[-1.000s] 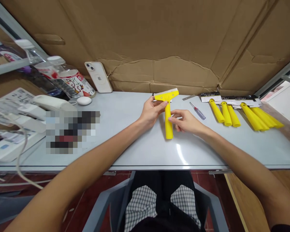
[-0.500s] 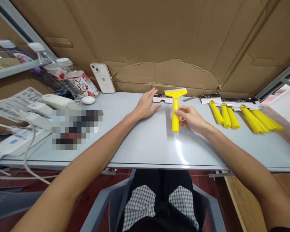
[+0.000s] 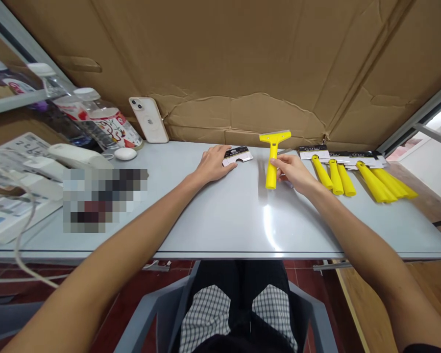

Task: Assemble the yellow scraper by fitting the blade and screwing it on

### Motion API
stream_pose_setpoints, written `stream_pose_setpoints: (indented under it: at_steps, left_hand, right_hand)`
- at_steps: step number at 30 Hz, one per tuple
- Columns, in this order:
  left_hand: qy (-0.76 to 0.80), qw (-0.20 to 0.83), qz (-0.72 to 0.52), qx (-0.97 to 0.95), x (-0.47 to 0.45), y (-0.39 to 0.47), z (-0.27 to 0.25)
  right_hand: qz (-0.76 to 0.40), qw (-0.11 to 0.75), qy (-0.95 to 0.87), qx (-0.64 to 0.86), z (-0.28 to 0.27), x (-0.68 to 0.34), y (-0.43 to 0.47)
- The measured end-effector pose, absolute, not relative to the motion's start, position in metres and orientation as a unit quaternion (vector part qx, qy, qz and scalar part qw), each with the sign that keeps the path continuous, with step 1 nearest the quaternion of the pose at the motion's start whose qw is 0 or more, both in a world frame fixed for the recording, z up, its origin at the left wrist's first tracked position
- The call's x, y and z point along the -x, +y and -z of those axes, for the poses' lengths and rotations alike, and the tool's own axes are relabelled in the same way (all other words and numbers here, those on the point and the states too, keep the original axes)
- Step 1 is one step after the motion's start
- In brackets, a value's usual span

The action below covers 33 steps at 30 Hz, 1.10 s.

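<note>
My right hand (image 3: 296,171) grips a yellow scraper (image 3: 272,159) by its handle, thumb in front. The scraper stands nearly upright above the table, its wide head at the top. A black and white header card (image 3: 240,156) with a rounded notch lies slanted beside my left hand (image 3: 215,164). The fingers and thumb of that hand close about the card's left end. Behind the scraper, partly hidden by it and my right hand, a thin metal blade (image 3: 284,151) lies on the table.
Several yellow handles (image 3: 321,172) with black and white cards lie along the right. A phone (image 3: 149,120) leans against the cardboard wall (image 3: 206,59). Bottles (image 3: 113,126), a white mouse (image 3: 125,154) and a white power strip with cables (image 3: 25,211) occupy the left of the table (image 3: 213,220).
My left hand has closed on the header card, which is now tilted and slightly nearer me. The scraper, in my right hand, has risen a little and moved right.
</note>
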<state>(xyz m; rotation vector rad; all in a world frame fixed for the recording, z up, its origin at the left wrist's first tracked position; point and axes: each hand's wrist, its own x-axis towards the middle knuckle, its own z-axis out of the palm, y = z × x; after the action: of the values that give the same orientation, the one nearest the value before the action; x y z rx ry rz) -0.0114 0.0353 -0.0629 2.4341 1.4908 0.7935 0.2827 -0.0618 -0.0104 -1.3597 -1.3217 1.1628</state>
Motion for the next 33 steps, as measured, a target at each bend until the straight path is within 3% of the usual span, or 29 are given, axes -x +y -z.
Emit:
stream_pose_setpoints:
  at_steps: [6, 9, 11, 13, 16, 18, 33]
  left_hand:
    - [0.51, 0.087, -0.262, -0.814, 0.009, 0.029, 0.053]
    - [0.519, 0.113, -0.324, -0.783, 0.005, 0.025, 0.045]
    - [0.526, 0.207, -0.4, -0.722, 0.002, 0.024, 0.04]
    - [0.517, 0.377, -0.453, -0.621, -0.001, 0.025, 0.036]
    - [0.446, 0.617, -0.436, -0.479, -0.003, 0.027, 0.031]
    - [0.405, 0.691, -0.419, -0.428, -0.004, 0.026, 0.03]
    - [0.336, 0.739, -0.371, -0.452, -0.015, -0.006, 0.024]
  right_hand:
    - [-0.453, 0.452, -0.521, 0.564, 0.013, -0.291, -0.053]
    - [-0.45, 0.458, -0.515, 0.569, 0.014, -0.294, -0.051]
    - [-0.452, 0.461, -0.511, 0.567, 0.013, -0.295, -0.051]
    - [-0.454, 0.465, -0.507, 0.566, 0.012, -0.295, -0.051]
    - [-0.454, 0.466, -0.506, 0.567, 0.013, -0.296, -0.05]
    - [-0.452, 0.461, -0.51, 0.569, 0.014, -0.297, -0.05]
    - [-0.478, 0.479, -0.506, 0.535, 0.009, -0.287, -0.055]
